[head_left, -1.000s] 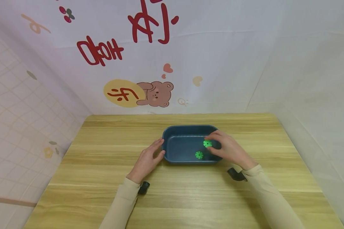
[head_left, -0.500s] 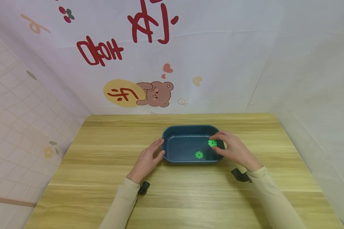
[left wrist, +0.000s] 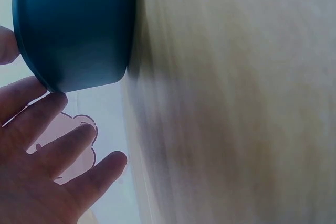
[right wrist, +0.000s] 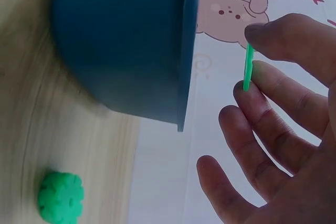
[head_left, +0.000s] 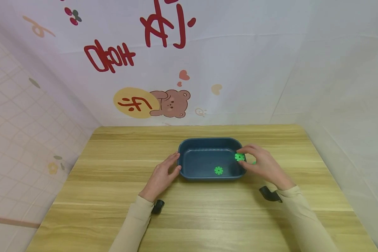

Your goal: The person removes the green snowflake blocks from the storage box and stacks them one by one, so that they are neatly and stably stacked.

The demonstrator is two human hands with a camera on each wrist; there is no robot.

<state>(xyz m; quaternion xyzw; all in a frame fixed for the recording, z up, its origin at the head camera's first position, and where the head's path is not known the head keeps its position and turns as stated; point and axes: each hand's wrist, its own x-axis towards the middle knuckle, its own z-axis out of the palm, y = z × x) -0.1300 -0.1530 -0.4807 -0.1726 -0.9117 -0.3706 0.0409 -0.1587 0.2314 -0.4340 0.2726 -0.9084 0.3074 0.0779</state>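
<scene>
A dark blue rectangular basin [head_left: 201,162] stands on the table, with one green notched disc [head_left: 218,170] flat on its floor near the front. My right hand [head_left: 263,166] pinches another green notched disc [head_left: 239,157] between thumb and fingers, above the basin's right end. In the right wrist view that held disc [right wrist: 248,66] appears edge-on, higher than the rim. My left hand [head_left: 161,176] touches the basin's left end with its fingertips; the left wrist view has the fingers [left wrist: 37,116] spread and nearly straight against the rim.
A short stack of green notched discs [right wrist: 60,198] sits on the table right of the basin, mostly hidden behind the right hand in the head view. Behind the wooden table [head_left: 208,217] rises a white printed cloth [head_left: 245,70]; pale cloth walls flank both sides.
My right hand has moved to the right with the pinched disc, from over the basin's inside to its right end. A bit of the green stack now shows. The left hand stays put.
</scene>
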